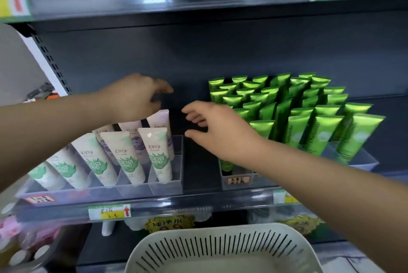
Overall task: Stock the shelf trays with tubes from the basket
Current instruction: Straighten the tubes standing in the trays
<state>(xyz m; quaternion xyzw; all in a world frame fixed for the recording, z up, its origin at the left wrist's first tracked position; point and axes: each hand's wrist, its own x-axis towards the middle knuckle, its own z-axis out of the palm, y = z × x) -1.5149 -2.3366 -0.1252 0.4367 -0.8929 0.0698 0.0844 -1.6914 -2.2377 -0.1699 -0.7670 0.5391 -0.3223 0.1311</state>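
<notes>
Tubes stand in two clear trays on the shelf in the head view. Pale tubes (123, 158) lean cap-down in the divided left tray (178, 162), and green tubes (318, 135) are packed tightly in the right tray (223, 185). The white slotted basket (220, 229) sits below the shelf edge, and no tube shows in the part of it that is visible.

The left hand (134, 96) reaches over the back row of the left tray with its fingers loosely curled and holding nothing. It is just above the crimped end of a purple-tinted tube (159, 120), but I cannot tell whether it touches it. The right hand (216, 129) hovers in the gap between the trays, fingers spread and relaxed, also holding nothing.

This looks like tidying the left tray's rear row. To do it well, pinch the purple-tinted tube near its crimp, seat the cap fully in its own compartment, and match the lean of its neighbours. The right hand should stay off the crowded green tubes, which would likely topple together.
</notes>
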